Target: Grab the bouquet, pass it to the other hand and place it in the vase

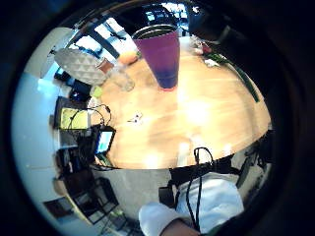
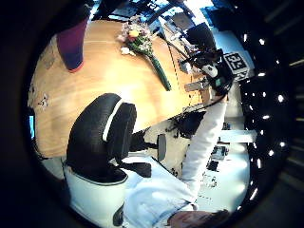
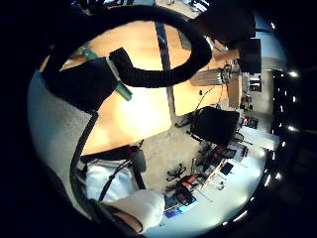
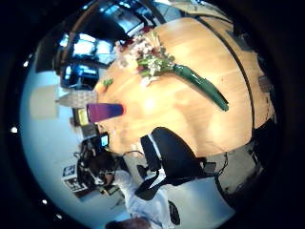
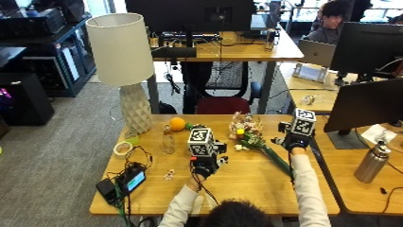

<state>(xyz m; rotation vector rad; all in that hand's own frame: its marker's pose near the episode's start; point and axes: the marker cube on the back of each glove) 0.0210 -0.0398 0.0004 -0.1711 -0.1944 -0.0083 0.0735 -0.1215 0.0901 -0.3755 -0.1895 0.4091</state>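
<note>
A person sits at a wooden table [image 5: 252, 182] with both gloved hands raised above it. The bouquet [image 5: 249, 135] lies flat on the table, its blossoms toward the far edge and its green wrapped stems [image 5: 277, 161] running back toward the person's right side. No hand touches it. The right hand [image 5: 294, 141] hovers just beside the stems, near the table's right edge; its little-finger palm view shows a curved black finger [image 3: 163, 69] holding nothing, so the fingers look relaxed, though the view is poor. The left hand [image 5: 205, 163] hangs over the middle of the table, and its thumb palm view shows its fingers [image 2: 102, 137] loosely bent and empty. The purple vase [image 1: 160, 54] stands upright on the table close to the left palm; in the outside view it is hidden behind that hand. A lamp [image 5: 126, 61], an orange [image 5: 178, 124] and a clear bottle [image 5: 167, 140] stand at the table's far left.
</note>
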